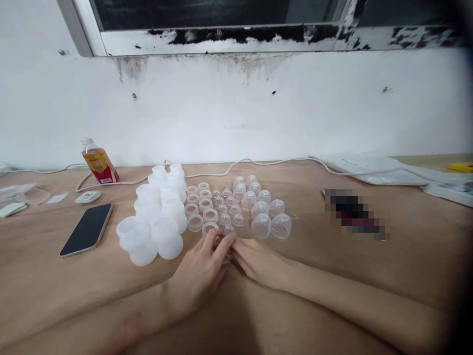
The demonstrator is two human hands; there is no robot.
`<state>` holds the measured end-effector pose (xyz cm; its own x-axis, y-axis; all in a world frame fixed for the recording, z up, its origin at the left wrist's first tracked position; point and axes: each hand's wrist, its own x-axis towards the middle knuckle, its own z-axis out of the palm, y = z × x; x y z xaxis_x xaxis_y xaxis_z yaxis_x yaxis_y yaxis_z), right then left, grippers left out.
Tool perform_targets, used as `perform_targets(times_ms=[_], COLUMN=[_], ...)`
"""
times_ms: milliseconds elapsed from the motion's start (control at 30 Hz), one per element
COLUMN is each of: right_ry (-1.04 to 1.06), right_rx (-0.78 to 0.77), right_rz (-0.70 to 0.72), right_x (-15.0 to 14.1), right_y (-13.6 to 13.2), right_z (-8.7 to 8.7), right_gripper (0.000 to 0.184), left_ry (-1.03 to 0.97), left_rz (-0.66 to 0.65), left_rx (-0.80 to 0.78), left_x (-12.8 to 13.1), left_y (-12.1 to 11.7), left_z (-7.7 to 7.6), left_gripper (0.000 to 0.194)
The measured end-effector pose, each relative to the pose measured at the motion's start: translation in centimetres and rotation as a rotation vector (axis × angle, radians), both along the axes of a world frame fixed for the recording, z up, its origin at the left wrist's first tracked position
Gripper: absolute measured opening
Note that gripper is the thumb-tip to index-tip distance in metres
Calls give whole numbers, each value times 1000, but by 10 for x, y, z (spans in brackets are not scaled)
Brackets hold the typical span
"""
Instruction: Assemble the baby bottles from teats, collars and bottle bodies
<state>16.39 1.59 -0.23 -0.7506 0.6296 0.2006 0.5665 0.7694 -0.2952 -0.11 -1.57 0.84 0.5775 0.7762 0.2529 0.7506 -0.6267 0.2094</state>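
Note:
My left hand (201, 264) and my right hand (260, 261) meet at the table's near middle, fingers closed around a small clear plastic piece (226, 258). Most of that piece is hidden by the fingers, so its kind is unclear. Just beyond my fingertips stand rows of clear bottle nipples (223, 219) and translucent screw rings (195, 222). To the left of them, several frosted white baby bottles (168, 239) stand close together without lids. Clear dome caps (260, 225) are lined up on the right, past my right hand.
A phone (86, 230) and a small white device (87, 197) lie at left, near a drink bottle (99, 161). A white cable (229, 169) runs along the back by the wall. Plastic bags (369, 168) and a blurred-out flat object (354, 215) lie at right.

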Motion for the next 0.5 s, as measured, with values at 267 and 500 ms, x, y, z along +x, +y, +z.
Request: perform_targets(times_ms=[267,500], right_ry=[-45,-139], right_rx=[231,253], right_rz=[-398,-465], right_x=[11,12], right_y=[-5,5], right_z=[3,0], right_gripper=[22,18], left_ry=[384,413], left_rz=[121,200], left_rx=[163,256], left_x=[-5,-11], left_y=[1,12], left_z=[4,3], left_gripper=[43,44])
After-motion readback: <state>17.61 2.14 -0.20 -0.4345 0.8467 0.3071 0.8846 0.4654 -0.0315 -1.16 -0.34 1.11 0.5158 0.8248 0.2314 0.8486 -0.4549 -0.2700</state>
